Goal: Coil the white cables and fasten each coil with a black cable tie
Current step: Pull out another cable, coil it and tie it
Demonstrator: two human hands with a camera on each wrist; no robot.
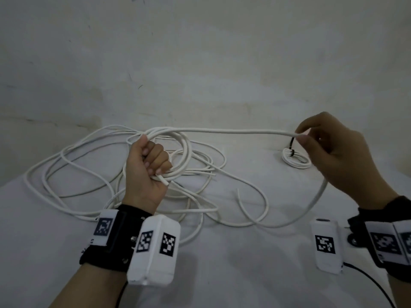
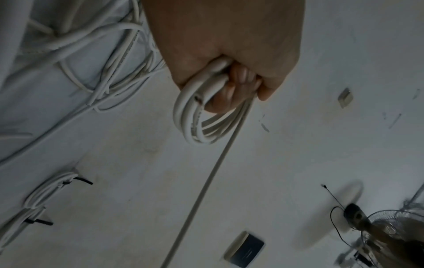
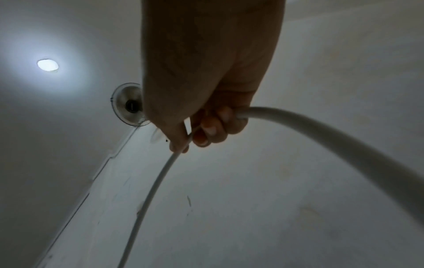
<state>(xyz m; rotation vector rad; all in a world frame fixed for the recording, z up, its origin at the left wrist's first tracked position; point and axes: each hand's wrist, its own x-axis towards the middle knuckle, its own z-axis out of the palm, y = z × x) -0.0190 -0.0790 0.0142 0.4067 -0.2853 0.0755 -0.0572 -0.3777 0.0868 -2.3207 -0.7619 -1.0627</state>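
Observation:
My left hand (image 1: pixel 153 161) is raised at centre left, fist curled round a small coil of white cable (image 1: pixel 178 150); the left wrist view shows the coil's loops (image 2: pixel 195 116) bunched in my fingers. From the coil a straight run of the same cable (image 1: pixel 233 131) stretches right to my right hand (image 1: pixel 304 136), which pinches it between thumb and fingers, then the cable drops below that hand (image 3: pixel 321 127). Loose white cables (image 1: pixel 73 174) sprawl on the white table (image 1: pixel 244 274). A finished coil with a black tie (image 1: pixel 293 156) lies far right, partly behind my right hand.
The left wrist view shows two tied coils (image 2: pixel 50 190) lying on the table near the wall, each with a black tie tail sticking out. A pale wall (image 1: pixel 200 63) rises right behind the table. A fan (image 2: pixel 390 232) and a wall switch (image 2: pixel 245 252) show in the background.

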